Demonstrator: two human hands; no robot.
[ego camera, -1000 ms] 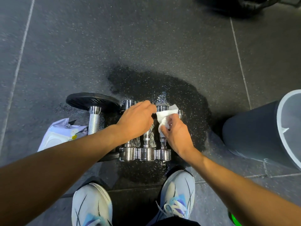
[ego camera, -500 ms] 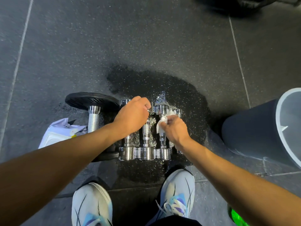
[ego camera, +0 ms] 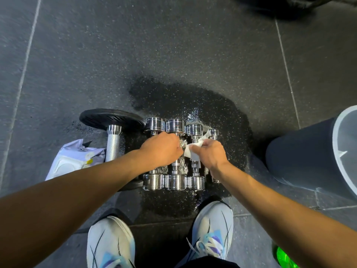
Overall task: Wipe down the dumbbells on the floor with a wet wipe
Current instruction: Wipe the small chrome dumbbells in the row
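Note:
Several small chrome dumbbells lie side by side on the dark rubber floor, on a wet patch. A larger dumbbell with a black plate and a knurled handle lies to their left. My left hand is closed over the handles of the left chrome dumbbells. My right hand holds a white wet wipe against the handle of the third chrome dumbbell. A smaller dumbbell at the far right is partly hidden under my right hand.
A wet wipe pack lies on the floor at the left. A grey bin stands at the right. My two white shoes are just in front of the dumbbells. A green object shows at the bottom right.
Both hands have slid toward me along the handles. The far chrome heads are now uncovered. The wipe has moved down from the far head to the handle.

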